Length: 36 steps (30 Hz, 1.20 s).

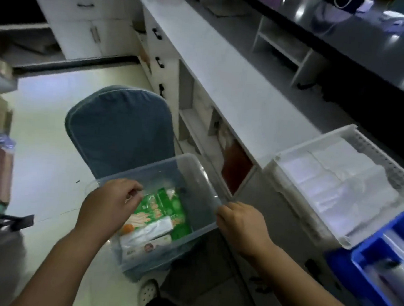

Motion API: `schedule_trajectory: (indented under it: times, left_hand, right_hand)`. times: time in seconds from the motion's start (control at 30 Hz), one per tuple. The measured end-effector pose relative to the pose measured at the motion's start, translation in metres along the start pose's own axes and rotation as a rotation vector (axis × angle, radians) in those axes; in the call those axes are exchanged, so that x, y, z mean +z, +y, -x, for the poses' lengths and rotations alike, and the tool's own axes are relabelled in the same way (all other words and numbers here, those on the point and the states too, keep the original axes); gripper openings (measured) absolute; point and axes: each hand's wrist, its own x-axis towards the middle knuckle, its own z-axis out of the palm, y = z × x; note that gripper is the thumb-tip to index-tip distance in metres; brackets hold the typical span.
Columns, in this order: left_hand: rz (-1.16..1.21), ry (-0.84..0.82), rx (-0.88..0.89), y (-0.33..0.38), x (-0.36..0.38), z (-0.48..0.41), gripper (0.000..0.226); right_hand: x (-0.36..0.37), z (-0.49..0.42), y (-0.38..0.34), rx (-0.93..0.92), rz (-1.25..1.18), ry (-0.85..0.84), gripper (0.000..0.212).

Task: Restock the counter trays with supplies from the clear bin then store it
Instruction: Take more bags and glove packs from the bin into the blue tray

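Clear plastic forms the bin [195,176], which is held in front of a blue-covered chair [120,126] and just beside the white surface [224,83]. The left hand [108,206] is bent at the wrist over the bin's left rim, its fingers curled narrowly at the rim; whether the rim is actually pinched cannot be told. The right hand [241,224] is closed on the bin's right near corner, knuckles up, forearm stretched forward. Green packets [169,207] and white packets [144,234] are seen lying flat on the bin's floor. On the surface to the right, a white tray [290,158] filled with white folded sheets [341,185] is set touching a blue tray [364,269].
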Motion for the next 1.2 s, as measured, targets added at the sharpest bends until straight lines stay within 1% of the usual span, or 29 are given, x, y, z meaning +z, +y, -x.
schedule_trajectory:
  times: [0.1, 0.2, 0.27, 0.37, 0.43, 0.53, 0.63, 0.7, 0.8, 0.9, 0.97, 1.03, 1.13, 1.2]
  left_hand:
    - [-0.001, 0.011, -0.06, -0.057, -0.017, -0.005, 0.015]
    - [-0.005, -0.014, -0.095, -0.104, -0.018, -0.011, 0.016]
    - [-0.004, -0.038, -0.117, -0.126, -0.013, -0.015, 0.016]
    - [-0.001, -0.089, -0.16, -0.152, -0.002, -0.02, 0.018]
    - [-0.003, -0.127, -0.188, -0.167, 0.009, -0.022, 0.019]
    - [0.006, -0.165, -0.217, -0.184, 0.028, -0.024, 0.017]
    - [0.015, -0.189, -0.253, -0.197, 0.048, -0.029, 0.014]
    - [-0.012, -0.22, -0.288, -0.204, 0.062, -0.035, 0.013]
    - [-0.043, -0.233, -0.334, -0.215, 0.085, -0.048, 0.011]
    - [-0.086, -0.239, -0.406, -0.224, 0.104, -0.064, 0.016]
    - [-0.102, -0.236, -0.424, -0.231, 0.117, -0.074, 0.017]
    - [-0.125, -0.239, -0.442, -0.238, 0.131, -0.085, 0.018]
    - [-0.155, -0.246, -0.448, -0.247, 0.145, -0.094, 0.018]
    - [-0.168, -0.267, -0.434, -0.256, 0.156, -0.1, 0.018]
  right_hand:
    - [0.026, -0.035, -0.04, -0.03, -0.008, -0.052, 0.019]
    - [0.046, -0.064, -0.07, -0.027, -0.005, -0.059, 0.024]
    - [0.058, -0.077, -0.082, -0.026, -0.037, -0.069, 0.026]
    - [0.075, -0.092, -0.092, -0.004, -0.099, -0.137, 0.027]
    - [0.087, -0.101, -0.093, 0.012, -0.121, -0.197, 0.028]
    - [0.107, -0.116, -0.088, 0.053, -0.165, -0.296, 0.02]
    - [0.136, -0.138, -0.078, 0.104, -0.208, -0.442, 0.022]
    - [0.16, -0.155, -0.072, 0.12, -0.236, -0.522, 0.019]
    - [0.201, -0.183, -0.06, 0.153, -0.269, -0.636, 0.021]
    - [0.244, -0.207, -0.046, 0.17, -0.26, -0.761, 0.024]
    - [0.271, -0.224, -0.038, 0.201, -0.282, -0.833, 0.026]
    - [0.301, -0.241, -0.034, 0.267, -0.314, -0.872, 0.029]
    - [0.334, -0.263, -0.038, 0.354, -0.385, -0.859, 0.041]
    - [0.358, -0.278, -0.043, 0.476, -0.502, -0.844, 0.046]
